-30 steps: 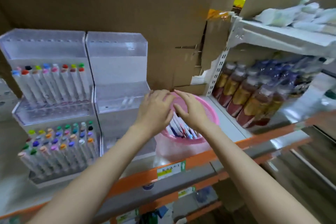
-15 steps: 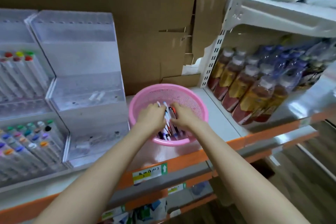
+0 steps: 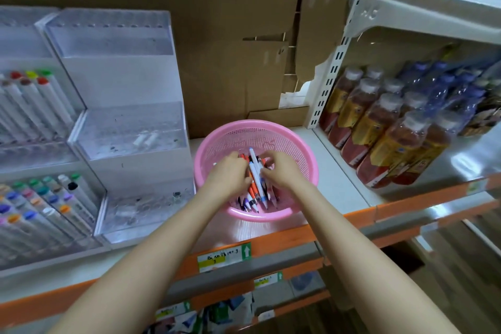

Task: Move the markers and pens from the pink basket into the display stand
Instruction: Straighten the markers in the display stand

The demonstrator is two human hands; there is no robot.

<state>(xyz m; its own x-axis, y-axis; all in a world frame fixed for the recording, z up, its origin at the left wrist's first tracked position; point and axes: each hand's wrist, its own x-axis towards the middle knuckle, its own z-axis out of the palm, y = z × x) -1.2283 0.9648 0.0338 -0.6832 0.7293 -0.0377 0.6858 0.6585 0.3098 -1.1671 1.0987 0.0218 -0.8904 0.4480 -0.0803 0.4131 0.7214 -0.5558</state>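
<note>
A round pink basket (image 3: 271, 130) stands on the white shelf, with several pens and markers (image 3: 256, 192) lying in it. Both my hands are down inside it. My left hand (image 3: 227, 175) and my right hand (image 3: 282, 171) curl round the bundle from either side, and a white pen with a blue tip (image 3: 254, 160) sticks up between them. To the left stands the clear tiered display stand (image 3: 127, 127), its right-hand section holding almost nothing. The left-hand section (image 3: 35, 144) is filled with rows of colour-capped markers.
Cardboard (image 3: 222, 35) lines the back of the shelf. Bottled drinks (image 3: 385, 130) fill the neighbouring shelf on the right, behind a white slotted upright (image 3: 329, 84). The shelf's orange front edge (image 3: 352, 217) with a price label (image 3: 223, 256) runs below my forearms.
My hands dropped from above the basket rim down into it and closed round the pens. The view swung right and down, so the basket sits near the centre.
</note>
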